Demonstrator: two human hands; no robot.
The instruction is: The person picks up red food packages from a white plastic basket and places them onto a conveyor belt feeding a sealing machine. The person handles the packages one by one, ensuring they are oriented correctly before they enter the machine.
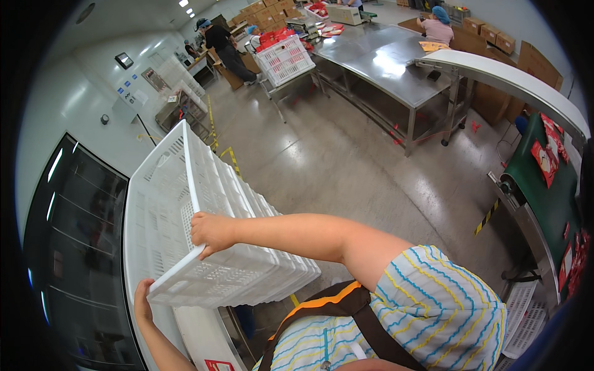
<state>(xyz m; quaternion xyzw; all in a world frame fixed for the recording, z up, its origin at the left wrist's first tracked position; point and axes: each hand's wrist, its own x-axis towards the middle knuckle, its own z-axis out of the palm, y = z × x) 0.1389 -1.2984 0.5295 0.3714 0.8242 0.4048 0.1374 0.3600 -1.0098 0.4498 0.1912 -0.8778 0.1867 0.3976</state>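
Observation:
A tall stack of white plastic crates stands in front of me, close to the wall with the dark window. The top crate has slotted sides, and the part of its inside that I see holds nothing. My right hand grips the rim near one corner, fingers curled over the edge. At another corner of the same rim, nearer to me, my left hand is wrapped around the outside; its fingers are partly hidden.
To the right runs a green conveyor belt carrying red packets. Beyond the concrete floor stands a steel table. A white crate of red bags rests on a stand. People work further back. Several cardboard boxes are piled there.

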